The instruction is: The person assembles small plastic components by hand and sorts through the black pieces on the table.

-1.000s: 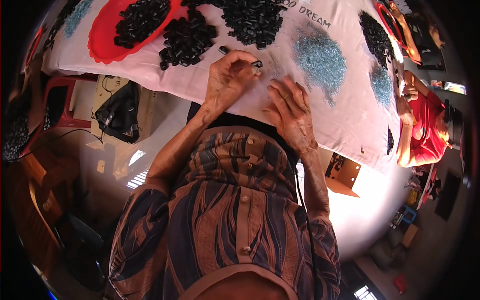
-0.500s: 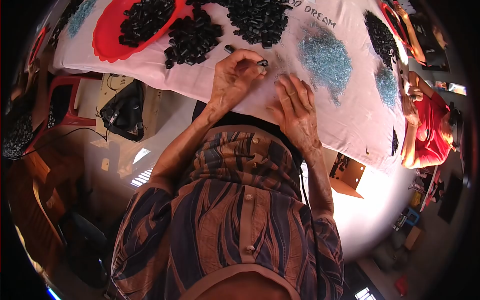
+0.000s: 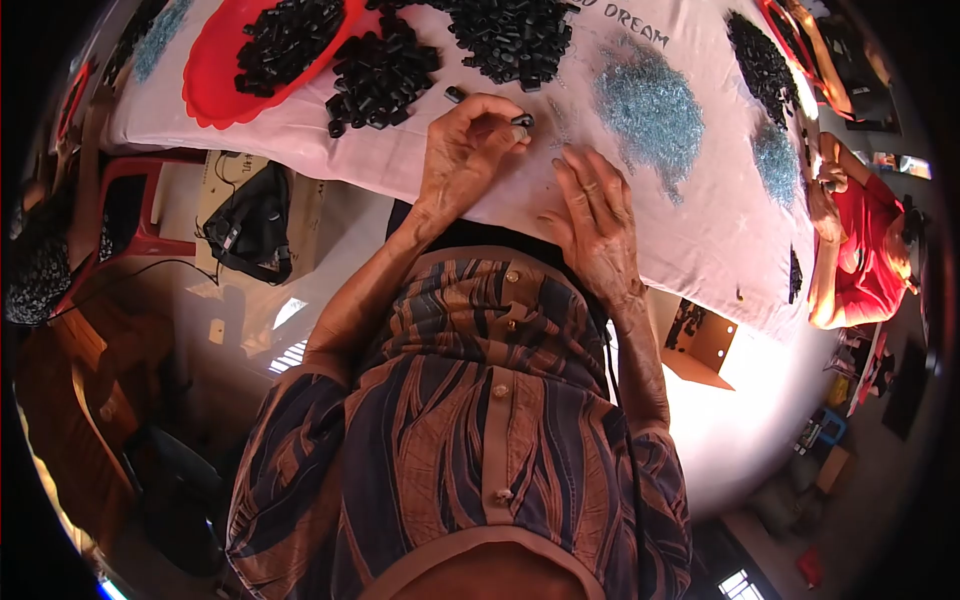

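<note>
My left hand (image 3: 465, 155) is closed in a pinch on a small black plastic piece (image 3: 522, 120), held between thumb and forefinger above the pink cloth. To its right, my right hand (image 3: 597, 215) is palm down with fingers stretched and slightly parted, nothing visible in it. Its fingertips are near a few tiny clear bits (image 3: 558, 125) scattered on the cloth; whether they touch cannot be made out. One loose black piece (image 3: 455, 94) lies just beyond my left hand. A heap of black pieces (image 3: 385, 75) and a larger one (image 3: 512, 40) lie farther back.
A red scalloped tray (image 3: 205, 85) holds more black pieces at the back left. A pile of small bluish clear parts (image 3: 650, 115) lies right of my hands. Across the table's right side, a person in a red shirt (image 3: 865, 255) works. A cardboard box (image 3: 700, 350) is below the edge.
My right hand has shifted slightly, its fingers drawn a little right and more apart. My left hand keeps its pinch on the black piece, almost in the same place.
</note>
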